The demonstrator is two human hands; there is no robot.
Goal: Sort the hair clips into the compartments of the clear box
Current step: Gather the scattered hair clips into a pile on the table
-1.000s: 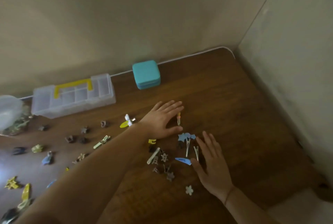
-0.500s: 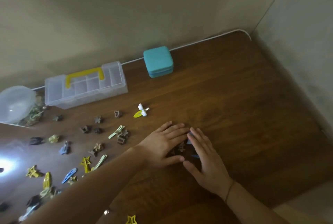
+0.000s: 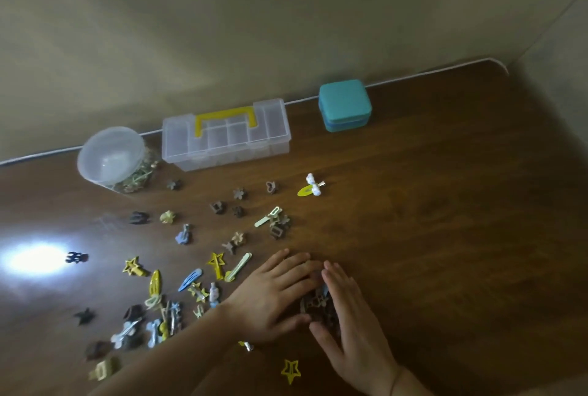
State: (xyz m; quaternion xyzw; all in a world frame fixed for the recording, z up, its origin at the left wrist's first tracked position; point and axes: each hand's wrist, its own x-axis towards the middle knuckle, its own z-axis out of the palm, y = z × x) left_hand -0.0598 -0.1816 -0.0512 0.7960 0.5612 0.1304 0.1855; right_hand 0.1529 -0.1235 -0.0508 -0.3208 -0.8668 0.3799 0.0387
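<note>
- Left hand (image 3: 273,297) and right hand (image 3: 356,325) lie flat, fingers straight, cupped around a small pile of clips (image 3: 316,305) between them – nothing really gripped.
- More loose clips (image 3: 191,281) scattered off to the left on the table (image 3: 429,220).
- Clear box (image 3: 226,134) sits shut at the far edge – teal case (image 3: 345,105) to its right.

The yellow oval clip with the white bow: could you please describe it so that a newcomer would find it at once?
Start at the teal square box against the back wall of the wooden table. Come toward the viewer and slightly left, and you reach the yellow oval clip with the white bow, lying apart from the scattered clips. Its nearest neighbours are small and brown; only it pairs a bright yellow oval with a white bow.
</note>
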